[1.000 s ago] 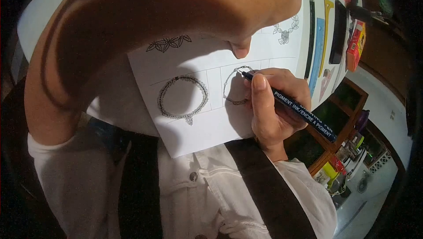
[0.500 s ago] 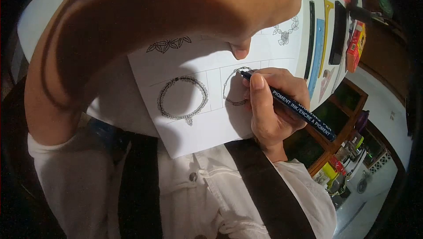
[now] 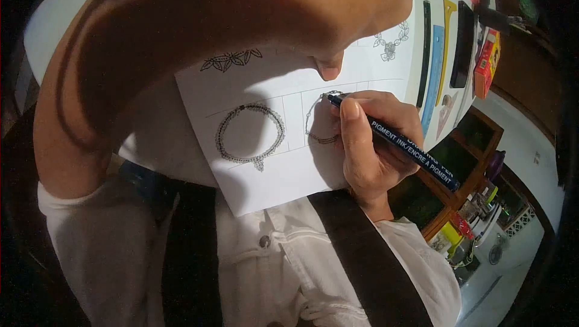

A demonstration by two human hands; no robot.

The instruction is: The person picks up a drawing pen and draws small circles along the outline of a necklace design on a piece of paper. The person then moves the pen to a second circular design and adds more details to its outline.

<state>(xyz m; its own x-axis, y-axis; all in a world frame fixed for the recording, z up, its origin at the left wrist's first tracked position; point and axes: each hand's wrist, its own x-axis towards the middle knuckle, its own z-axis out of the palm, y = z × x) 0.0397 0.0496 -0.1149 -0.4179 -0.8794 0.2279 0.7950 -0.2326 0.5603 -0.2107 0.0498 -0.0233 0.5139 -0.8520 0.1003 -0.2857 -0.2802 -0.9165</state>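
My right hand [image 3: 381, 146] is closed around a dark drawing pen [image 3: 413, 157] with white lettering. The pen tip touches the top of a bracelet drawing [image 3: 307, 123] on the white paper [image 3: 277, 191]; the hand covers that drawing's right part. To its left is a finished-looking beaded bracelet drawing [image 3: 258, 159] with a small pendant. My left hand [image 3: 368, 16] rests on the upper part of the sheet, its forearm crossing from the left. One digit tip presses the paper above the pen; the other fingers are hidden, so its grip cannot be told.
Right of the paper lie a dark green strip [image 3: 424, 49], a blue ruler [image 3: 433, 73], a yellow ruler [image 3: 447, 49], a black phone-like slab [image 3: 462, 46], a clear set square [image 3: 446, 113] and a red-yellow box [image 3: 487, 64]. Leafy drawings [image 3: 231, 60] show partly beneath the left arm.
The pen tip and right fingers have shifted very slightly at the top of the bracelet drawing. The left hand and paper stay in place.
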